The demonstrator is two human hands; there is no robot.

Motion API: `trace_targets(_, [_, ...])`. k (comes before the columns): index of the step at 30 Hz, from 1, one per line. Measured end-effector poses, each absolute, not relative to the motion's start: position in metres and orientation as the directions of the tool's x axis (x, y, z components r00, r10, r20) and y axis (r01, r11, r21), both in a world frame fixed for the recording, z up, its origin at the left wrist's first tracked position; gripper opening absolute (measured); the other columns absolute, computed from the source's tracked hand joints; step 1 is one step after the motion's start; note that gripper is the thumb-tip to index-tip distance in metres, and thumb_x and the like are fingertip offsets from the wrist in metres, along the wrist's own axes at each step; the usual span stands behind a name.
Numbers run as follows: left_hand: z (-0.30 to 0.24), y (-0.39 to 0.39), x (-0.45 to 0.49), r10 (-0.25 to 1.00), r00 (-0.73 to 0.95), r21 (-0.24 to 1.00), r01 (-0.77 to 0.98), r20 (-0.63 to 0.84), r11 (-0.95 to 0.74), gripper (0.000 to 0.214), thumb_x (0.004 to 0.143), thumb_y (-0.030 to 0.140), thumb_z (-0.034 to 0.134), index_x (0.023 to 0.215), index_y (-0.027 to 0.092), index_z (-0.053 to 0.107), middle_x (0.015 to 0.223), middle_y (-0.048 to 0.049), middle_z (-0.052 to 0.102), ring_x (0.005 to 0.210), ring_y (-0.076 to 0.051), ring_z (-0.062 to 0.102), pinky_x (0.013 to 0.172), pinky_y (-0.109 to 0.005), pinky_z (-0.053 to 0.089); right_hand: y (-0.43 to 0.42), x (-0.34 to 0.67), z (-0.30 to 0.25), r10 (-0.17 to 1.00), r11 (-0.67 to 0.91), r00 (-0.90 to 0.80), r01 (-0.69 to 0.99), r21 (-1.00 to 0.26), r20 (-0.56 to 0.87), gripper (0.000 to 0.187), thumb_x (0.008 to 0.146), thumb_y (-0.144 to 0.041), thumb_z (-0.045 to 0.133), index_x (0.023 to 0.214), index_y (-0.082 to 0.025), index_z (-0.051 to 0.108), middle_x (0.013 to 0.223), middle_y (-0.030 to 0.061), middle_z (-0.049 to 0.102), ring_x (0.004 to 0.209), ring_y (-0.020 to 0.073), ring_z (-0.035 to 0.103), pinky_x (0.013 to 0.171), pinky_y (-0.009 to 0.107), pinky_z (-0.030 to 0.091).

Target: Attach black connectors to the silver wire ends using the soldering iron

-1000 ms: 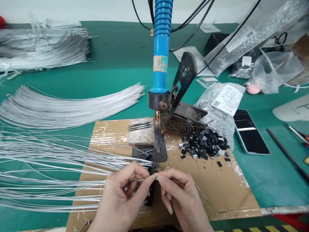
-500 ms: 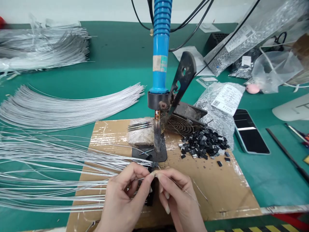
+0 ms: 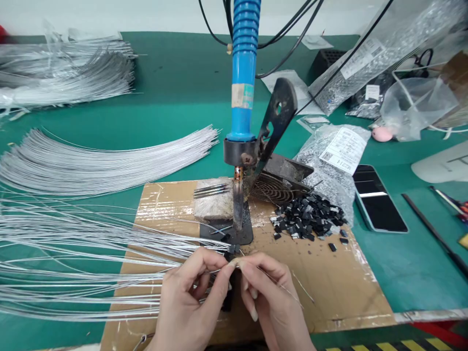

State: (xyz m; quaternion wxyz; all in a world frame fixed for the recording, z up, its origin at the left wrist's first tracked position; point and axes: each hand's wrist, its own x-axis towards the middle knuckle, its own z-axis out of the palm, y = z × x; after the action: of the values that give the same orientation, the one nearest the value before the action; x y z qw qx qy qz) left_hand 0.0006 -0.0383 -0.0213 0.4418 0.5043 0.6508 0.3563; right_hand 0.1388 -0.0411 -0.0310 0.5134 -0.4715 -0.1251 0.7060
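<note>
My left hand (image 3: 188,302) and my right hand (image 3: 270,297) meet fingertip to fingertip low in the middle, both pinched on a thin silver wire (image 3: 204,272) that runs off to the left. A small dark piece sits just above the pinch, too small to make out. Right behind my fingers stands a blue-handled soldering iron (image 3: 243,87), tip down on a black plate (image 3: 239,236). A pile of small black parts (image 3: 310,219) lies to the right on the taped cardboard sheet (image 3: 340,287).
Loose silver wires (image 3: 73,243) fan across the left; a curved bundle (image 3: 102,161) and a bagged bundle (image 3: 66,73) lie farther back. Plastic bags of parts (image 3: 340,156), a phone (image 3: 380,200) and black cables (image 3: 292,34) crowd the right. The table edge runs along the bottom.
Both hands have shifted slightly left and kept their pinch on the wire. My right hand has rolled a little, its fingers curled more underneath.
</note>
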Motion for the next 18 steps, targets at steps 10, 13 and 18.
trace_targets(10, [-0.025,-0.04,0.004,0.965,-0.143,0.929,0.273,-0.218,0.25,0.02,0.093,0.035,0.073,0.079,0.02,0.072,0.067,0.0007,0.065,0.054,-0.011,0.051,0.05,-0.022,0.038,-0.044,0.133,-0.033,0.828,-0.428,0.005,-0.641,-0.637,-0.561,0.027,0.078,-0.045,0.092,0.078,-0.019,0.086,0.058,-0.0056,0.051,0.041,0.0017,0.04,0.039,0.015,0.026])
trace_targets(13, [-0.023,-0.039,0.006,0.955,-0.173,0.927,0.253,-0.239,0.278,0.019,0.091,0.034,0.074,0.077,0.021,0.072,0.066,0.0017,0.066,0.054,-0.01,0.052,0.05,-0.02,0.04,-0.044,0.132,-0.033,0.831,-0.422,0.002,-0.648,-0.634,-0.556,0.028,0.078,-0.046,0.092,0.078,-0.019,0.085,0.058,-0.0058,0.052,0.038,0.0008,0.041,0.037,0.013,0.026])
trace_targets(18, [-0.012,-0.033,0.01,0.943,-0.19,0.938,0.165,-0.272,0.304,0.014,0.087,0.027,0.077,0.076,0.021,0.072,0.065,0.0032,0.067,0.054,-0.01,0.054,0.051,-0.016,0.044,-0.044,0.135,-0.033,0.836,-0.434,-0.027,-0.644,-0.63,-0.548,0.029,0.081,-0.048,0.09,0.089,-0.02,0.088,0.059,-0.0052,0.055,0.037,0.0027,0.047,0.035,0.013,0.033])
